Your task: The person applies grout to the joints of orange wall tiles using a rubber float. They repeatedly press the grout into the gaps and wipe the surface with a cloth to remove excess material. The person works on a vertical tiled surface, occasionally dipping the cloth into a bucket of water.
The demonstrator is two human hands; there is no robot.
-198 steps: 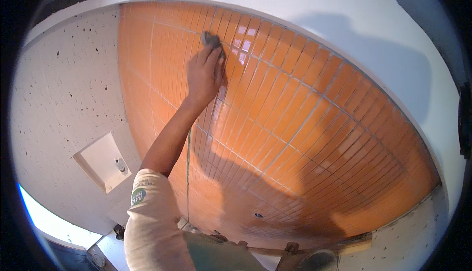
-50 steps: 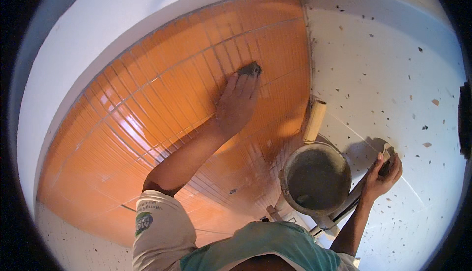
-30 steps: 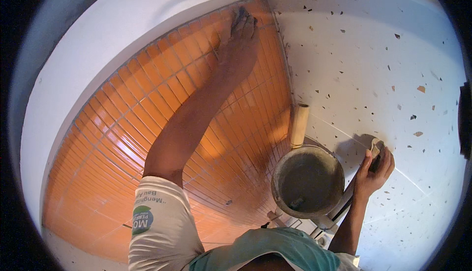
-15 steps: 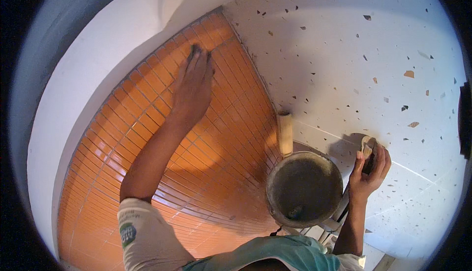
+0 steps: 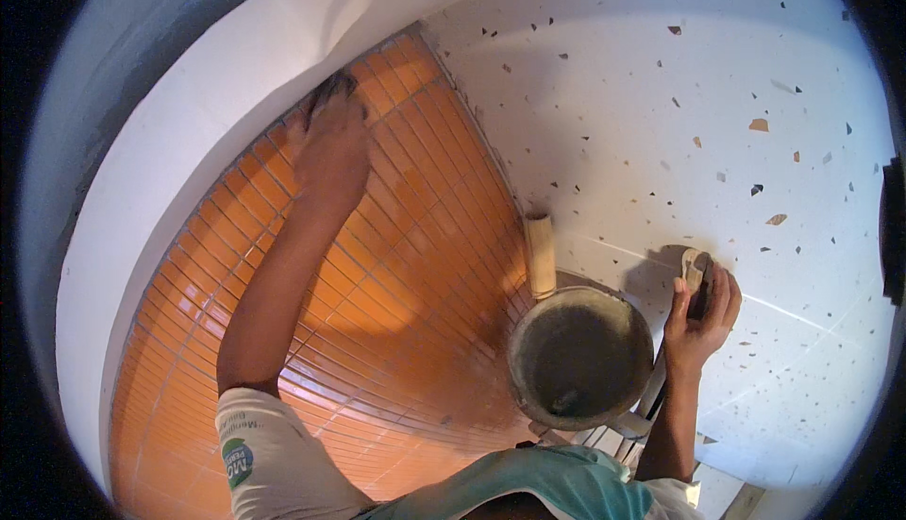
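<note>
My left hand [image 5: 328, 142] is closed on a dark, soft-looking pad [image 5: 338, 88], pressed against the orange tiled wall [image 5: 434, 237] near its upper edge, where grey grout lines run between narrow tiles. My right hand [image 5: 700, 317], over by the speckled wall, grips a small tan-and-dark object [image 5: 694, 270] at the top of what looks like a dark pole; its exact kind is unclear. Just left of that hand is a round bucket [image 5: 580, 355] with dark grey contents, beside an upright piece of bamboo [image 5: 539, 256].
A white speckled terrazzo wall [image 5: 755, 180] fills the right side. A curved-looking white ledge [image 5: 170, 161] borders the tiles above and left, with grey plaster [image 5: 104, 95] beyond. Light boards or rails [image 5: 618, 446] show below the bucket.
My left hand went up to the top corner of the tiles, then shifted left along the upper edge. My right hand keeps its grip. The view has turned since the oldest frame.
</note>
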